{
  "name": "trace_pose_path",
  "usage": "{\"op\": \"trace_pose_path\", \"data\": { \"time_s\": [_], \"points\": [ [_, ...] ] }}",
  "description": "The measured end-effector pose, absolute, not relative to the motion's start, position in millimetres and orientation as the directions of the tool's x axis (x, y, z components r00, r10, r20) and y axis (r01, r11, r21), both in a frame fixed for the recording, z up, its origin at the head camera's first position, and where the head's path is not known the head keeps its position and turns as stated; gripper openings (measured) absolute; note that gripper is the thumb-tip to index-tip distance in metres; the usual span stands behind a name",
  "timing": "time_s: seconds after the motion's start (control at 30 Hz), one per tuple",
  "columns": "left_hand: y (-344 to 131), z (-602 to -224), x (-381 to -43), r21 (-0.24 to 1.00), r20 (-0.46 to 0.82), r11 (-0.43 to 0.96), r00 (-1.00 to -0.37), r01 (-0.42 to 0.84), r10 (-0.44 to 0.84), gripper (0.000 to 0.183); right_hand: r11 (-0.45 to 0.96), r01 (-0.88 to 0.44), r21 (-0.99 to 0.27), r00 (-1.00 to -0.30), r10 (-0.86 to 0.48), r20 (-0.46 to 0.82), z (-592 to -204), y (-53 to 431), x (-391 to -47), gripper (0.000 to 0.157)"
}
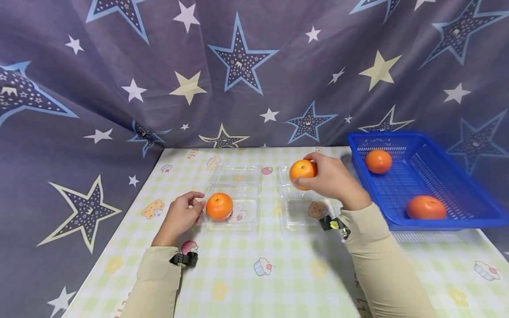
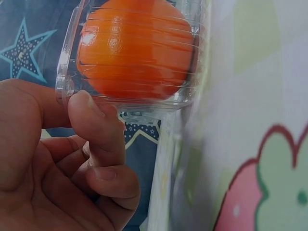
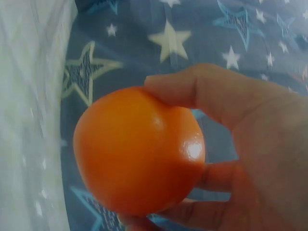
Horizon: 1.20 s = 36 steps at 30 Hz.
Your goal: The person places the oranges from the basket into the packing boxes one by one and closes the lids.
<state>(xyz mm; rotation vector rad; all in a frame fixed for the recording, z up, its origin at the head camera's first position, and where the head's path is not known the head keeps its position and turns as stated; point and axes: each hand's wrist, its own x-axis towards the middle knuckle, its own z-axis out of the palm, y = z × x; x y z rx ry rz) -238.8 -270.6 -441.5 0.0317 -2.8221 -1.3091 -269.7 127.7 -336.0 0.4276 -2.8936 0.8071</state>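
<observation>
My right hand (image 1: pixel 332 176) grips a round orange fruit (image 3: pixel 137 151), thumb on one side and fingers on the other. In the head view this fruit is over the back part of the right clear plastic box (image 1: pixel 296 212), whose lid lies folded open. My left hand (image 1: pixel 183 216) is at the left side of another clear plastic box (image 1: pixel 250 221), also with its lid laid back. In the left wrist view, its fingertips (image 2: pixel 89 108) pinch the box's edge. A second orange fruit (image 1: pixel 219 206) sits inside this left box.
A blue plastic basket (image 1: pixel 367 185) stands on the right, with one orange fruit (image 1: pixel 378 161) at its back and another orange fruit (image 1: pixel 426 207) at its front. A checked, printed cloth (image 1: pixel 238 291) covers the table. Behind hangs a dark star-patterned curtain (image 1: pixel 254 115).
</observation>
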Motion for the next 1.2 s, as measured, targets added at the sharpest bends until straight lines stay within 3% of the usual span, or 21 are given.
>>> {"op": "trace_pose_path", "data": {
  "time_s": [0.57,0.8,1.2],
  "points": [
    [-274,-441,-238,0.753,0.021,0.658,-0.999,0.000,-0.024,0.033,0.658,-0.557,-0.507,-0.830,-0.418,0.370,-374,39,-252,0.071],
    [-272,-440,-239,0.748,0.026,0.663,-1.000,0.009,-0.016,0.034,0.635,-0.589,-0.499,-0.806,-0.415,0.423,-396,17,-251,0.073],
    [-273,-442,-239,0.752,0.022,0.659,-0.999,-0.001,-0.027,0.035,0.682,-0.584,-0.440,-0.809,-0.445,0.384,-422,4,-253,0.067]
  ]
}}
